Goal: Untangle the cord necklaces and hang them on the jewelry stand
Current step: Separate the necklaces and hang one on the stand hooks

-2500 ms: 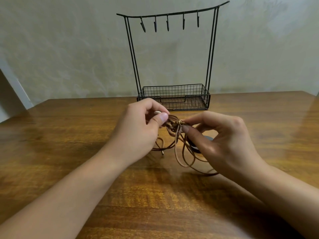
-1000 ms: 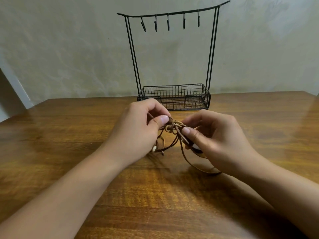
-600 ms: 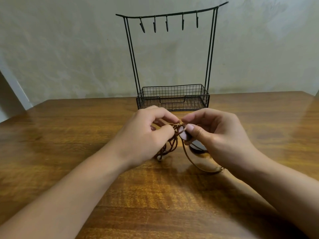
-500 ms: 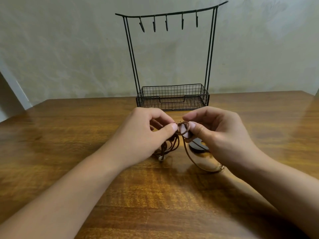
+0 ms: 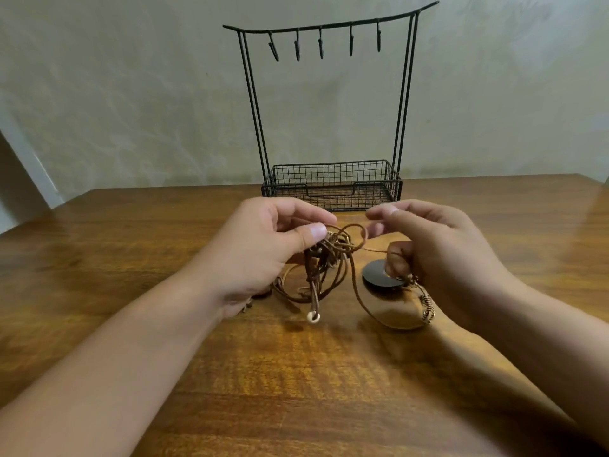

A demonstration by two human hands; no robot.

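left hand [image 5: 263,249]: thumb and forefinger pinched shut on the knotted bunch of brown cord necklaces [image 5: 324,258], held just above the table.
right hand [image 5: 438,249]: thumb and forefinger slightly parted at a small cord loop [image 5: 359,234]; lower fingers curled around a strand beside the dark disc pendant [image 5: 379,277]. Cannot tell if the fingertips actually grip the loop.
tangle: still knotted; loose loops, a pale bead [image 5: 313,316] and wire coil fittings [image 5: 426,306] hang down to the wood.
jewelry stand [image 5: 329,103]: behind the hands, upright, all five hooks [image 5: 321,47] bare.
risk 1: pulling the hands apart likely cinches the knot tighter instead of freeing a strand.
risk 2: bead or coil fitting may snag in a loop when drawn through.
risk 3: pendant may drag or knock on the wood if the bunch is lifted fast.
surface: glossy brown wooden table [image 5: 296,390], glare patches, otherwise bare.
room: plain pale plaster wall [image 5: 131,94] close behind; dim, warm light.
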